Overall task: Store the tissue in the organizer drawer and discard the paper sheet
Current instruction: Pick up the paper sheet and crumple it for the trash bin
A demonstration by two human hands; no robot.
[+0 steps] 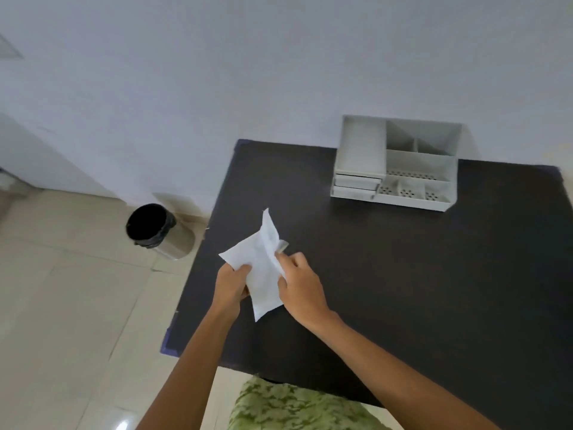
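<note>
The left hand and right hand are both clamped on a creased white paper sheet above the dark tabletop, apparently the discard step; next requires carrying it to the black-lined metal bin on the floor.

Matt dark tabletop; white plastic organizer; glossy metal bin; thin crumpled tissue.
</note>
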